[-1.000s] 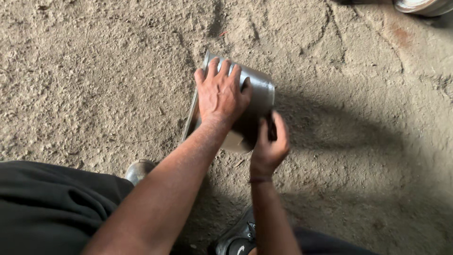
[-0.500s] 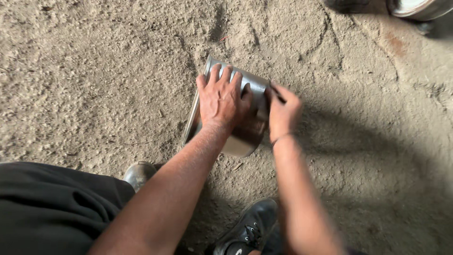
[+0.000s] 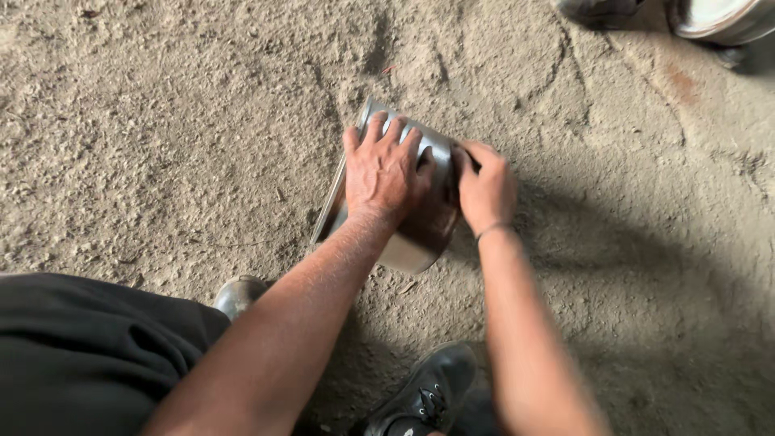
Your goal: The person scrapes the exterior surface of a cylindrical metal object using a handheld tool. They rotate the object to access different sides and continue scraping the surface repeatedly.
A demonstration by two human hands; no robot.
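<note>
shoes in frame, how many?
2: a grey toe beside the left forearm, and a black laced shoe at the bottom edge between the arms. Both are partly hidden.
</note>
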